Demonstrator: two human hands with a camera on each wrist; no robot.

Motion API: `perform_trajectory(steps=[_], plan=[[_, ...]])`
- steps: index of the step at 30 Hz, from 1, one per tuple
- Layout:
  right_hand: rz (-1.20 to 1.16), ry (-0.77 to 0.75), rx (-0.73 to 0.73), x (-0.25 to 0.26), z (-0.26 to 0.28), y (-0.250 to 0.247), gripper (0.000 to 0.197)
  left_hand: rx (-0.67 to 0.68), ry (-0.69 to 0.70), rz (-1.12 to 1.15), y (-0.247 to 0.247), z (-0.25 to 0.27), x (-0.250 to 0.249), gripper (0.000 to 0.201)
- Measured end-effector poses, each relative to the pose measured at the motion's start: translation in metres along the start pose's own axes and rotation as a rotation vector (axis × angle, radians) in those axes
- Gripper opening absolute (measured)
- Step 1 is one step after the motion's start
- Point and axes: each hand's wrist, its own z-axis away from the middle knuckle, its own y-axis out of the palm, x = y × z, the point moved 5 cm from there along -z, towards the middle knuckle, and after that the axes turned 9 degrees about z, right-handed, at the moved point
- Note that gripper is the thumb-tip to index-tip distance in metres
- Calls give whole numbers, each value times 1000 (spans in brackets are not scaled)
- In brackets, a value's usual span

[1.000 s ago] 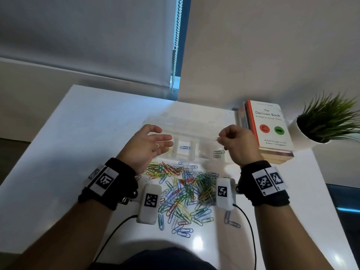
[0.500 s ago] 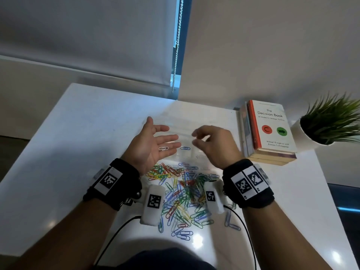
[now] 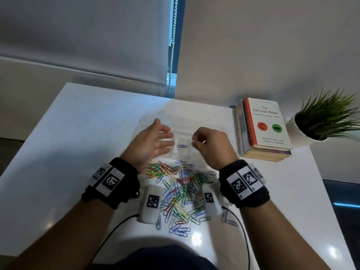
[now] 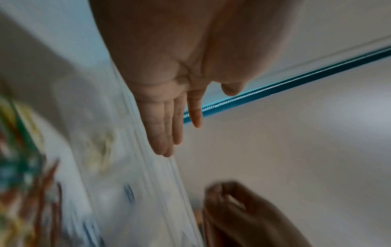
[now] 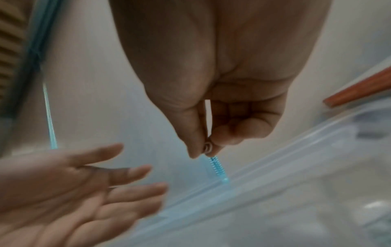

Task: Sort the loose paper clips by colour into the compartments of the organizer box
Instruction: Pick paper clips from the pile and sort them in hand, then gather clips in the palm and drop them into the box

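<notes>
A loose heap of red, green, blue and yellow paper clips (image 3: pixel 181 190) lies near on the white counter (image 3: pixel 78 133), just before the clear organizer box (image 3: pixel 187 131), where one blue clip (image 3: pixel 182 146) sits. The left hand (image 3: pixel 151 142) is spread flat; the right hand (image 3: pixel 211 145) pinches a pale clip (image 5: pixel 207 147). Books (image 3: pixel 263 129) and a potted plant (image 3: pixel 327 117) stand far right.
</notes>
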Motion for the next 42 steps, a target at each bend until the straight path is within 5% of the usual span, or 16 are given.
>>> perform_trajectory(steps=[4,11,15,23,33,42], plan=[[147,129,42,-28,-11,-5,4,-154,153,-102,-34,-1,-18,16],[51,135,-28,-21,3,-18,12,-184,194,-271,-54,6,-15,16],[170,33,198,0,36,3,22,-106,118,-417,-55,13,5,13],[525,185,439,-19,76,61,84,-26,74,-586,-51,45,36,9],[356,169,248,1,68,77,39,82,10,-611,-54,62,52,6],[204,289,121,-8,62,51,28,112,-17,-522,-46,59,50,7]])
